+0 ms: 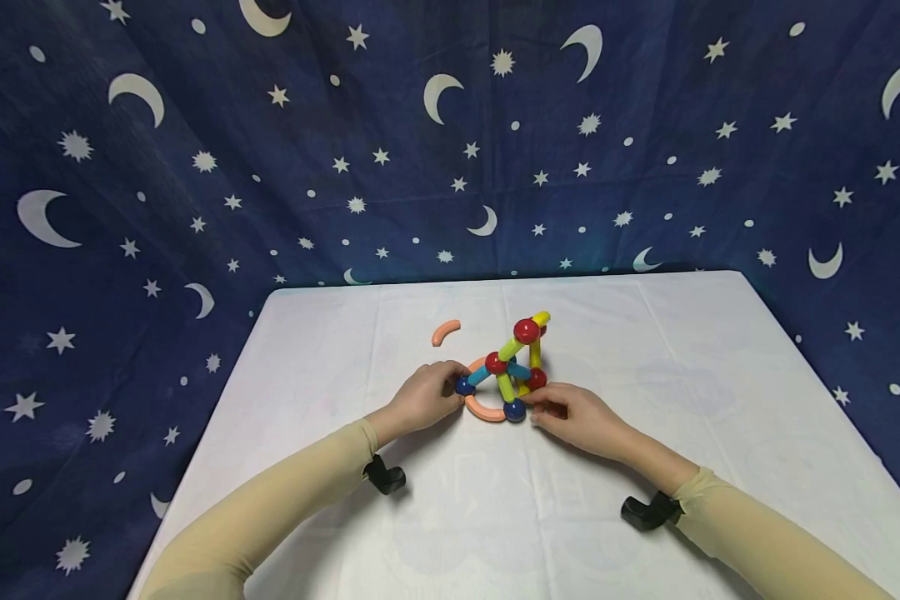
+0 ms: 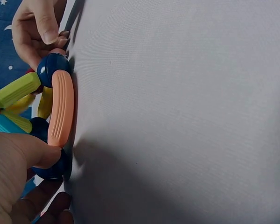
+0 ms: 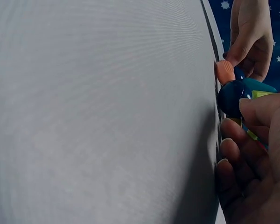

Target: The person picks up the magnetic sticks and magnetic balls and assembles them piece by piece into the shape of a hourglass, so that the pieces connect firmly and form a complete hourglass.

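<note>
A structure of magnetic building sticks and balls stands on the table between both hands, with lime sticks (image 1: 506,388), blue sticks and red balls (image 1: 527,331) rising over a curved orange base. My left hand (image 1: 427,398) pinches a blue ball (image 2: 51,169) at the base's left, its thumb touching the end of a curved orange stick (image 2: 61,109). At the front right, my right hand (image 1: 581,421) has its thumb against another blue ball (image 3: 232,99), with curled fingers beside it. A sliver of orange shows by those fingers in the left wrist view; its full shape is hidden.
One loose curved orange stick (image 1: 446,332) lies behind the structure, to its left. A white cloth covers the table (image 1: 435,517). Dark blue fabric (image 1: 390,150) with moons and stars hangs behind and at the sides. Black wrist devices (image 1: 648,512) sit at both cuffs.
</note>
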A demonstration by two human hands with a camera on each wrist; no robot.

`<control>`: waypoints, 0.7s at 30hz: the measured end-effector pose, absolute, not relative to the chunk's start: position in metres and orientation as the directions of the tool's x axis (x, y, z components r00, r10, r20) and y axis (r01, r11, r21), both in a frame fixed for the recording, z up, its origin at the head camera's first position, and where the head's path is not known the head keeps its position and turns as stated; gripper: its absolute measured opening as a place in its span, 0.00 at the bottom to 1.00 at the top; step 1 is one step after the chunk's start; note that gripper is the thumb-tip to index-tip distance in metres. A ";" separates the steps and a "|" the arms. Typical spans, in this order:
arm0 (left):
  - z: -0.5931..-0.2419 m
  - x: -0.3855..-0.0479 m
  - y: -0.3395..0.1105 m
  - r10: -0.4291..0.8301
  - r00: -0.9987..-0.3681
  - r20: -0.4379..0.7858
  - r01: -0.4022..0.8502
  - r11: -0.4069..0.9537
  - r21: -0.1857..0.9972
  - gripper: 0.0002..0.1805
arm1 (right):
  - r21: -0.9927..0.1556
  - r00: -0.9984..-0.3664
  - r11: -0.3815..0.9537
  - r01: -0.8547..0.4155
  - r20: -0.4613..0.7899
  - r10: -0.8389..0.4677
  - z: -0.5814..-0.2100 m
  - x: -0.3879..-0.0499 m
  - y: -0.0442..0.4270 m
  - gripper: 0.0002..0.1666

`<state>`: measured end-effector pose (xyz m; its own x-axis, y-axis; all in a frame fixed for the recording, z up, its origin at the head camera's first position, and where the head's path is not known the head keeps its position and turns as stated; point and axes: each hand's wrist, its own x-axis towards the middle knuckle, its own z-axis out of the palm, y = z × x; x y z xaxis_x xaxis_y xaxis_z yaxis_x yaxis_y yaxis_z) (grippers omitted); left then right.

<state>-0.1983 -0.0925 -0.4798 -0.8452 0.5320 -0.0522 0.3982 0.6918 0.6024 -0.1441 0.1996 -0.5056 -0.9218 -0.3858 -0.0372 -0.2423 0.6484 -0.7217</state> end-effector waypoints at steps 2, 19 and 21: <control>-0.480 -0.198 -0.093 0.529 -0.847 -0.053 0.394 0.692 0.605 0.19 | -0.718 -0.921 0.649 -0.250 -0.030 -0.388 -0.506 -0.144 0.199 0.16; -0.483 -0.199 -0.092 0.505 -0.860 -0.070 0.372 0.716 0.591 0.19 | -0.735 -0.922 0.642 -0.218 -0.061 -0.383 -0.507 -0.146 0.198 0.15; -0.482 -0.199 -0.092 0.504 -0.861 -0.070 0.371 0.715 0.592 0.19 | -0.736 -0.921 0.642 -0.214 -0.066 -0.383 -0.508 -0.146 0.198 0.15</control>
<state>-0.1994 -0.0917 -0.4825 -0.8610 0.5038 -0.0699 0.3705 0.7155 0.5923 -0.1464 0.1979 -0.5077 -0.9215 -0.3828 -0.0660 -0.2139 0.6419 -0.7364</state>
